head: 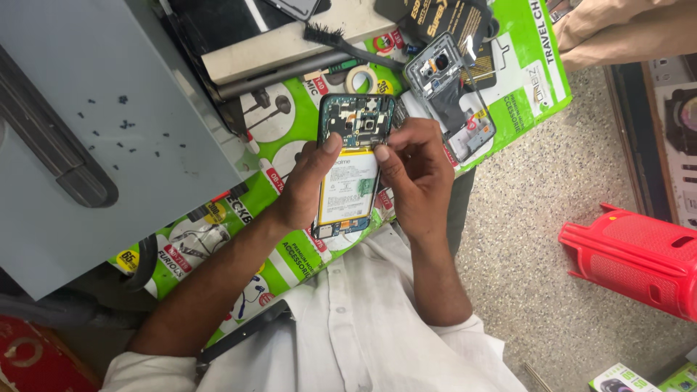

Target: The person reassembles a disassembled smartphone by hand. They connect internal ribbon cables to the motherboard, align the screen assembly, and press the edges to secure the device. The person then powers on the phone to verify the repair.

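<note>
An opened phone [353, 170] with its back off lies over a green printed sheet [290, 156]; its circuit board shows at the top and a white-labelled battery fills the middle. My left hand [308, 181] grips the phone's left edge, thumb on the upper part of the battery. My right hand [415, 178] holds the right edge, thumb tip pressed near the top of the battery. Whether the right fingers hold a small tool is hidden.
A removed phone frame [450, 94] lies beyond the right hand. A black brush [348, 43] and a tape roll [361, 76] sit above the phone. A grey panel [109, 131] with scattered tiny screws is left. A red plastic stool [639, 258] stands on the floor right.
</note>
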